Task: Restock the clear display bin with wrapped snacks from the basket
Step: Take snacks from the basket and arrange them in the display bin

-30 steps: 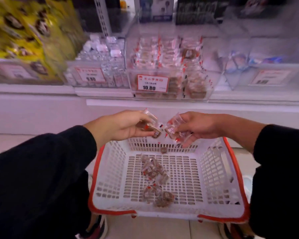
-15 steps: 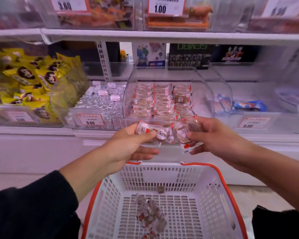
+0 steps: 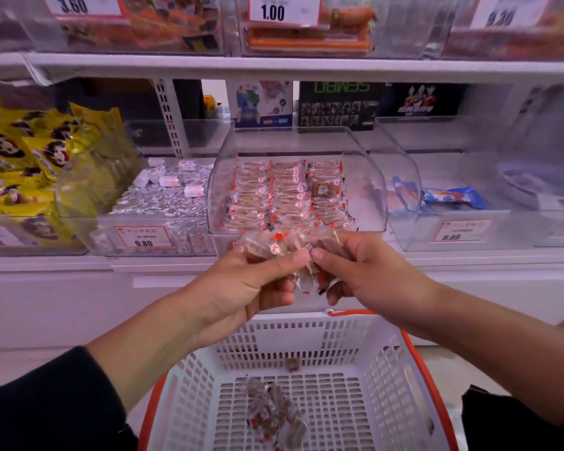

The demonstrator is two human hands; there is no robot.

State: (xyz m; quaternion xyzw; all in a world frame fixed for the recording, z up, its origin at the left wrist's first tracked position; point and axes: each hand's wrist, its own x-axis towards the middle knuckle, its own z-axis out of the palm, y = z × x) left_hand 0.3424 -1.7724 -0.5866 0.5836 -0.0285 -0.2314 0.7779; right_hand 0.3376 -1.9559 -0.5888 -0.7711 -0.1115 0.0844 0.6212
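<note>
My left hand (image 3: pixel 258 281) and my right hand (image 3: pixel 355 271) meet just below the front lip of the clear display bin (image 3: pixel 368 187). Both pinch a bunch of wrapped snacks (image 3: pixel 274 245), brown pieces in clear wrappers with red marks. The bin holds neat rows of the same snacks (image 3: pixel 287 196). Below my hands stands the white basket (image 3: pixel 404 385) with an orange rim. Several more wrapped snacks (image 3: pixel 271 415) lie loose on its floor, and one small brown piece (image 3: pixel 292 364) sits near its far wall.
A bin of silver-wrapped sweets (image 3: pixel 163 196) with a 9.80 tag stands left of the display bin. Yellow packets (image 3: pixel 30 157) fill the far left. A nearly bare clear bin (image 3: pixel 453 203) with blue packets is on the right. An upper shelf (image 3: pixel 274 66) hangs overhead.
Both hands have risen from over the basket to the bin's front and come together, so the snacks are now bunched between them. The view has tilted up towards the shelves.
</note>
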